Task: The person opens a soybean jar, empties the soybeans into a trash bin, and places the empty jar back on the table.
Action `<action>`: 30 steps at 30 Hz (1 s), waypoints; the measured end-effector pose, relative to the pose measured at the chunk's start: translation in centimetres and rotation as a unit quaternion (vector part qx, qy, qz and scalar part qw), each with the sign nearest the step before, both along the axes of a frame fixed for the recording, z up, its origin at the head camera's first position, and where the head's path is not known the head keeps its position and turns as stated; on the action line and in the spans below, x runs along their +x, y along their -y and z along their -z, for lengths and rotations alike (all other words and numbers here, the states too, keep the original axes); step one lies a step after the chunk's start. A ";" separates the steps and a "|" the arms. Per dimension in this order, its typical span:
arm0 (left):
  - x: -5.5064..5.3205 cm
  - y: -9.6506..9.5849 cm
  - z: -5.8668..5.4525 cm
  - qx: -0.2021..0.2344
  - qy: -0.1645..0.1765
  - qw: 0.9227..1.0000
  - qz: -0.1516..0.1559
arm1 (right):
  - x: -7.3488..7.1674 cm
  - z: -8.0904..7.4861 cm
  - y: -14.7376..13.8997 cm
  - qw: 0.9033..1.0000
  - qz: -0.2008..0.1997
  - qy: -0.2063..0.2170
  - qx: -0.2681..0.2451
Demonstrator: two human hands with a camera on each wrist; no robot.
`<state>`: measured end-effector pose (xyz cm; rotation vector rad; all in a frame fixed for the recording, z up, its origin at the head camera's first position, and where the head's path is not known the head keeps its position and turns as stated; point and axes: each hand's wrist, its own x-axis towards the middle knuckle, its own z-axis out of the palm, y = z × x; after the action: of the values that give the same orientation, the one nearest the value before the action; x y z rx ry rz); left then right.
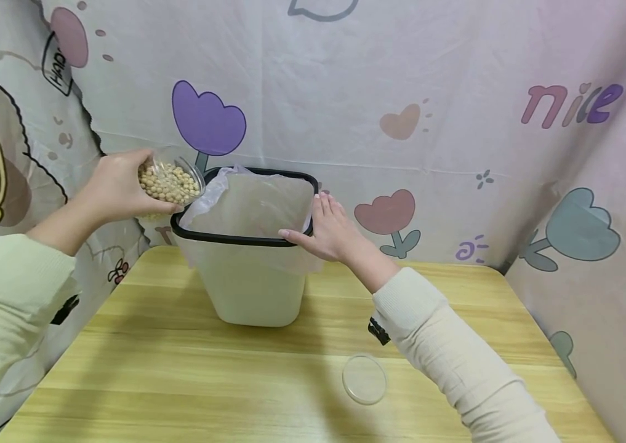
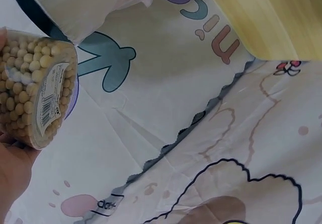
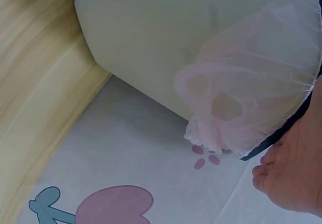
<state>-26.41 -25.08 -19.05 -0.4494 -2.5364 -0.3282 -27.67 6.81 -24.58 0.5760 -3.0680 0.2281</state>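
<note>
My left hand grips a clear jar of pale, round dried soybeans, tipped sideways with its mouth at the left rim of a trash can. The beans are still inside it, and a barcode label shows on its base in the left wrist view. The can is off-white with a black rim ring, lined with a thin whitish-pink bag. On the can's right front corner rests my right hand, fingers straight along the side rim and thumb over the front rim.
A round clear lid lies on the wooden table in front of the can, to the right. Behind and at both sides hangs a printed cloth. The bag's loose edge droops outside the can.
</note>
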 end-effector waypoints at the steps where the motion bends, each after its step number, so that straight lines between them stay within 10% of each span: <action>1: 0.0 -0.1 0.0 -0.005 -0.002 1.000 0.003 | 0.0 0.0 0.0 1.000 0.000 0.000 0.002; 17: -0.1 -0.8 -0.9 -0.070 0.075 0.995 -0.006 | 0.2 -0.3 0.2 1.000 0.008 0.009 0.011; 30: 0.2 -1.4 -1.2 -0.104 0.064 0.992 0.012 | 0.2 -0.3 0.2 1.000 0.007 0.006 0.007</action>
<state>-26.18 -23.68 -17.82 -0.5528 -2.7062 -0.1030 -27.43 6.63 -24.29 0.5542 -3.0874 0.2097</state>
